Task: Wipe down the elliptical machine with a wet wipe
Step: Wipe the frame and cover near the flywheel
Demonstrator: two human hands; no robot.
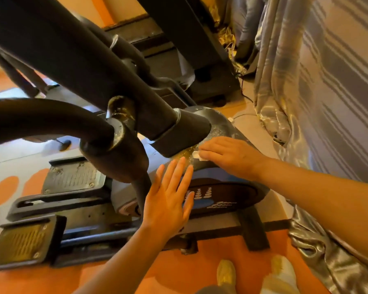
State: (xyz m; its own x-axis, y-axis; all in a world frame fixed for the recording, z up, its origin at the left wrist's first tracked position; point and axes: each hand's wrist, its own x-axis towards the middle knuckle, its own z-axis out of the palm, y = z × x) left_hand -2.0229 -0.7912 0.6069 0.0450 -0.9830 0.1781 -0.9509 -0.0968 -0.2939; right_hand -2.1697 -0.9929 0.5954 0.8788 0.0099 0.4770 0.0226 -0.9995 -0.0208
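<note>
The elliptical machine (219, 196) fills the view: dark tubes cross the upper left and a grey flywheel housing sits at centre. My right hand (229, 154) lies flat on top of the housing, pressing a white wet wipe (197, 155) against it beside the base of the thick post (179, 132). Only a small corner of the wipe shows past my fingertips. My left hand (170, 198) hovers open, fingers spread, in front of the housing's side, holding nothing. Dust and yellowish grime cover the housing near the post.
Two foot pedals (72, 177) (23, 240) sit at the lower left. Silver-grey striped curtains (319, 102) hang close on the right. The floor (179, 270) is orange. My shoes (225, 272) show at the bottom. A treadmill (179, 60) and a black cable lie behind.
</note>
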